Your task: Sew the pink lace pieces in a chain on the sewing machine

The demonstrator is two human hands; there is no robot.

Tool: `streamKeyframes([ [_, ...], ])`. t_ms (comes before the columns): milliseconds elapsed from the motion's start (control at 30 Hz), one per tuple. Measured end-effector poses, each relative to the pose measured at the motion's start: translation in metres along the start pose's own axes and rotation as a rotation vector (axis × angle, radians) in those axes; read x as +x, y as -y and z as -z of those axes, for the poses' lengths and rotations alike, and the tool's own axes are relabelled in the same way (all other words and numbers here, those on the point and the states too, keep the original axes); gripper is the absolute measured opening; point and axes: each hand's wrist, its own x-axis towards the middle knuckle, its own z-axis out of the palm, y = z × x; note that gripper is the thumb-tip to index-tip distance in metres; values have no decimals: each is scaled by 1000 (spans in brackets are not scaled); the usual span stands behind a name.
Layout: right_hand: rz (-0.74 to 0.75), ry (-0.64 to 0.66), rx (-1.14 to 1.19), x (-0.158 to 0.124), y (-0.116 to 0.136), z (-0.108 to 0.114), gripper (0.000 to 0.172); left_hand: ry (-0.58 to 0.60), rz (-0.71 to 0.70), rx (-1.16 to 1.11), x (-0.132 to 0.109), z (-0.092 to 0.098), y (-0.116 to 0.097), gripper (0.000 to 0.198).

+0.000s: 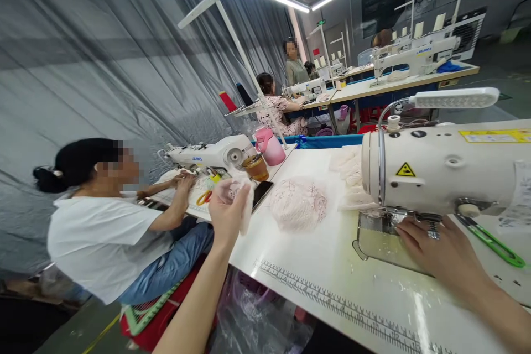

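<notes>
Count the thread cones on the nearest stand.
2: red cone toward the left of its shelf, dark cone right of that. Others could be hidden behind.

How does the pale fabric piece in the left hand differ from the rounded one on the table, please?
The held piece is raised in the left hand, while the lying piece rests on the table. The held piece looks bunched and narrow; the lying piece spreads into a wider, rounded shape. Both are pale fabric.
</notes>
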Motion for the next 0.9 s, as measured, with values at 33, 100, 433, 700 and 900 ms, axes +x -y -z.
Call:
streamKeyframes([
  [33, -20, -1, 19, 0, 1, 0, 27, 130, 59, -19, -9, -1, -17, 43],
  [100, -93, 9, 97, 1, 3, 0, 28, 483, 316, -136, -31, -7, -47, 43],
  [433, -727, 440, 1306, 30, 13, 39, 52, 1414, 285, -149, -124, -105, -42, 26],
  [700, -680, 501, 1168, 29, 15, 38, 22, 1355, 256, -2, -135, -119, -13, 42],
  [900, -668, 485, 1217, 27, 14, 32, 23, 1355, 238, 60, -126, -123, -11, 20],
])
